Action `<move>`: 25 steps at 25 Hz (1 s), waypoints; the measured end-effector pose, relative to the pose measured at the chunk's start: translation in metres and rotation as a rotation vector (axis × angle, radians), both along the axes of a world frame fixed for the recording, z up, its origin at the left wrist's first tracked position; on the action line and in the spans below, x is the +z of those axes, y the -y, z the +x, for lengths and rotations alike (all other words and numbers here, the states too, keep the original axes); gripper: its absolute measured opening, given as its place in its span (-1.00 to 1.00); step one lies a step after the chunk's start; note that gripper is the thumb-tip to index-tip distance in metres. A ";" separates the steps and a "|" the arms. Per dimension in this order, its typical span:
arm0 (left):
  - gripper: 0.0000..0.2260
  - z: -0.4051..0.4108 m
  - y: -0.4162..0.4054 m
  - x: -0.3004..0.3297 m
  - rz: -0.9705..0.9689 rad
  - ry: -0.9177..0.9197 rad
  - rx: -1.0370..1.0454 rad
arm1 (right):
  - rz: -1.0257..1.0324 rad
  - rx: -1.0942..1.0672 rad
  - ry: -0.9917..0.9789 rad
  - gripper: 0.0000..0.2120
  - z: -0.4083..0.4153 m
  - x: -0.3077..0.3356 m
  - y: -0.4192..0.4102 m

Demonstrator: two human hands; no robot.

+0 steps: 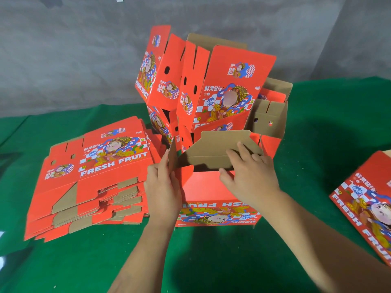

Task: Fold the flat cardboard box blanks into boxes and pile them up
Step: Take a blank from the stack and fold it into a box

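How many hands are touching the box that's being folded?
2. The left hand holds the side flap at the left end of the box. The right hand presses on the brown flap on top.

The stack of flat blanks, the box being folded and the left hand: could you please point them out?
stack of flat blanks (pixel 95 168), head view, top printed panel.
box being folded (pixel 211 187), head view, red front wall.
left hand (pixel 161 187), head view, back of hand.

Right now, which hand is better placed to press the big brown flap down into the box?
The right hand, probably. Its fingers already lie on the big brown flap of the half-folded box, while the left hand holds the side flap at the box's left edge.
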State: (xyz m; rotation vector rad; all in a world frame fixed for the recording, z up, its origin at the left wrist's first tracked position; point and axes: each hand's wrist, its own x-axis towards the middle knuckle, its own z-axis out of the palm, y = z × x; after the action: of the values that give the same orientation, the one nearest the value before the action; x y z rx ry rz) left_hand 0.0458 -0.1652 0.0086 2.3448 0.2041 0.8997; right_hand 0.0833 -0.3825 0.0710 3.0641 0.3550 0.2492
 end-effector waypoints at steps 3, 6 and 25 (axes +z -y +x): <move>-0.44 0.002 0.001 0.000 -0.003 -0.001 0.003 | 0.023 -0.004 -0.046 -0.37 0.011 0.011 -0.004; -0.43 0.003 0.001 0.000 -0.006 -0.005 0.010 | 0.044 -0.018 -0.106 -0.36 0.017 0.018 -0.004; -0.59 0.002 0.003 -0.002 0.002 -0.034 -0.148 | 0.228 -0.005 -0.108 -0.16 0.013 -0.033 0.034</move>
State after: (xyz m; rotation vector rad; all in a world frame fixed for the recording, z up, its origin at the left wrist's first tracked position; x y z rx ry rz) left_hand 0.0476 -0.1680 0.0064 2.3436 0.0424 0.7890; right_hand 0.0961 -0.4168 0.0382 3.3116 0.3466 0.1330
